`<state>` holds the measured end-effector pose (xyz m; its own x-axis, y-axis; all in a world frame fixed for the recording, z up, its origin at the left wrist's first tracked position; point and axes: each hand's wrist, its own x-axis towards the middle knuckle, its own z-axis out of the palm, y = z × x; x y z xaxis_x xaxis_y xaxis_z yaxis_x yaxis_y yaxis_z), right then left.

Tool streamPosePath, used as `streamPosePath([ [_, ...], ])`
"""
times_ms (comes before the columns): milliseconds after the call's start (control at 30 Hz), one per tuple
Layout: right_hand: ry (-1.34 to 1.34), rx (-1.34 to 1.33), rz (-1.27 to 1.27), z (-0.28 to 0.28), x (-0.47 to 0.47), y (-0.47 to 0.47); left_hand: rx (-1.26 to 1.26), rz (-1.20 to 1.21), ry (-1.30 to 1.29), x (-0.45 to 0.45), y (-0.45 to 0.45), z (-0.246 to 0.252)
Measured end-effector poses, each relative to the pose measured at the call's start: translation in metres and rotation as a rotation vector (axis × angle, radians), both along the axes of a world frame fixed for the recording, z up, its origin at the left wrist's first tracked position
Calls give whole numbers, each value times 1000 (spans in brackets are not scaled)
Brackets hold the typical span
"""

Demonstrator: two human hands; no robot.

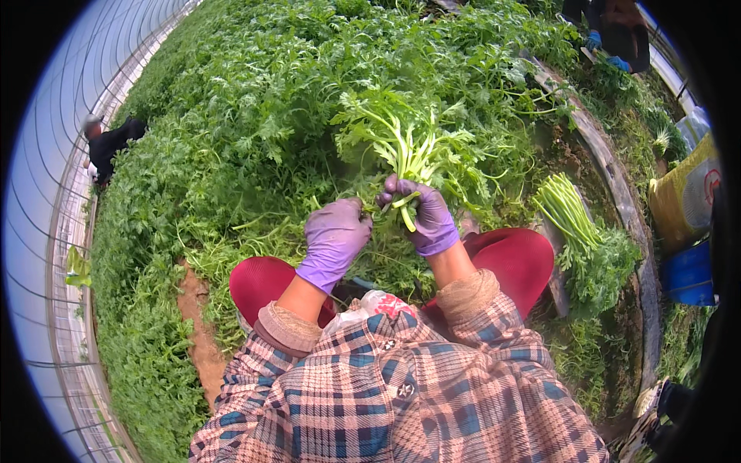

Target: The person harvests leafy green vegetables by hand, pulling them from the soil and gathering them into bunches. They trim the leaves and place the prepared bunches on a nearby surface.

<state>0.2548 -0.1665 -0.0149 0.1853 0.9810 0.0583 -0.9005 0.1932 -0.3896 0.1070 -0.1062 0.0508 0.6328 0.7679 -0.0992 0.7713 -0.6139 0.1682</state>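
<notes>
My right hand [427,215], in a purple glove, grips a small bunch of leafy greens [412,144] that look like crown daisy. The leaves fan out away from me, and pale cut stem ends stick out below my fingers. Close beside it on the left is my left hand [338,234], also gloved in purple, with its fingers curled in. Bits of leaf show at its fingertips, but whether it pinches them is hidden. To the right of my knee lies a larger bundle of cut greens [596,249], its stem ends aligned and pointing away from me.
Dense growing greens [243,116] spread ahead and left. A long weathered strip [616,185] runs along the right, with a yellow sack [683,194] and a blue container [689,275] beyond. One person [110,144] is at far left; another's blue-gloved hand [618,63] shows at upper right.
</notes>
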Motion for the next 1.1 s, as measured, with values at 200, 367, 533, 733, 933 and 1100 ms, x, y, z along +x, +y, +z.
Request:
streamPosePath([
  [200,94,58,-10,5,12,-3,-261,-30,-331,-28,34,-18],
  [367,172,102,39,13,13,-7,-954,-61,-662,-24,1,-29],
  [533,116,88,32,13,15,-7,-930,320,-768,-10,-16,-4],
  [733,5,236,50,10,6,-2,-770,241,-613,11,-14,8],
  [933,105,250,-13,17,10,-6,-931,313,-679,16,-22,19],
  [1100,209,302,38,16,9,-8,-874,277,-650,17,-21,21],
])
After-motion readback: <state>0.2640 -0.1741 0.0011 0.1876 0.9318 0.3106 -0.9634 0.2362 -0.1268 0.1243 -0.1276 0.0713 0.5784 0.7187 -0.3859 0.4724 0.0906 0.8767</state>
